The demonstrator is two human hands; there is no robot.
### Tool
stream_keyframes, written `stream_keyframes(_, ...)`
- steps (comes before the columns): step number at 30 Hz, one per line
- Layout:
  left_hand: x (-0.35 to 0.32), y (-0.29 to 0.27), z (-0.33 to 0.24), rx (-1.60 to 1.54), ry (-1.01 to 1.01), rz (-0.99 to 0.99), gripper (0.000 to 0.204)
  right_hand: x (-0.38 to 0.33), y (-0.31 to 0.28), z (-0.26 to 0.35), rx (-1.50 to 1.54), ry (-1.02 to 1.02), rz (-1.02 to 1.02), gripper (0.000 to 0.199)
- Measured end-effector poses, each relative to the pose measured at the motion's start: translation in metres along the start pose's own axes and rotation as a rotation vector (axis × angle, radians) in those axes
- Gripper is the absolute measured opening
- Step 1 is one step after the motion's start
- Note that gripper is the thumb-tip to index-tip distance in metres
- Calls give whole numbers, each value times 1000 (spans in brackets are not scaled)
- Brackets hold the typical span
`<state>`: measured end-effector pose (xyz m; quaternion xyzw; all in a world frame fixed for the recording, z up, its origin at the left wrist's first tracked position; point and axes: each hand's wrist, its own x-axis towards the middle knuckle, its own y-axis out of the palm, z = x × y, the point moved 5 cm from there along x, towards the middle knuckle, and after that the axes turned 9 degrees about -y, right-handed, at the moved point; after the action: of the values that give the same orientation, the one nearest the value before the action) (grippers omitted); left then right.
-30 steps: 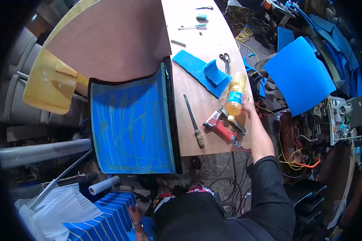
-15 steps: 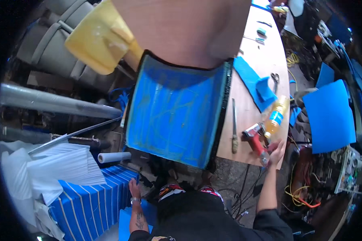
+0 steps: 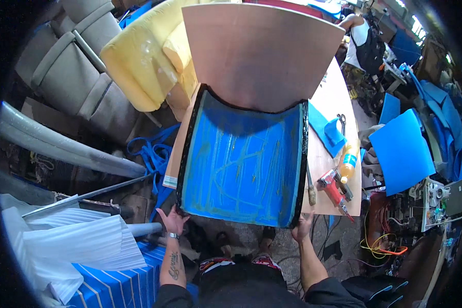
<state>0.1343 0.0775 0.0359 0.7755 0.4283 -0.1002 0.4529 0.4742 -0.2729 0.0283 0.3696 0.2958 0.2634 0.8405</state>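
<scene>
In front of me, a curved chair-like shell lies on the table, its blue foam lining (image 3: 241, 174) streaked with glue-like lines and edged in black. A tall brown plywood panel (image 3: 256, 56) rises at its far side. My left hand (image 3: 173, 220), wearing a metal watch, is at the near left corner, palm up with thumb spread and fingertips against the black edge. At the near right corner is my right hand (image 3: 303, 227), fingers stretched along the edge and partly hidden by it. Neither hand is wrapped round the shell.
On the wooden table (image 3: 328, 203) lie a red air tool (image 3: 335, 192), a bottle of amber liquid (image 3: 349, 163), scissors (image 3: 342, 122) and blue foam offcuts (image 3: 327, 128). Yellow foam seating (image 3: 143, 56) stands far left; white sheeting (image 3: 87, 241) lies near left. Another person (image 3: 362, 43) is far right.
Both hands have moved to the shell's near corners, the right one leaving the air tool's side. The view has shifted, so more of the plywood panel and another person show.
</scene>
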Motion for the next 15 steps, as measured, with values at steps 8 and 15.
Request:
stream_keyframes(8, -84, -4, -61, -26, 415, 181, 96, -108, 118, 33, -170, -224, -165, 92)
stream_keyframes(15, -157, 143, -160, 137, 1012, 420, 99, -177, 191, 107, -407, -735, 88, 101)
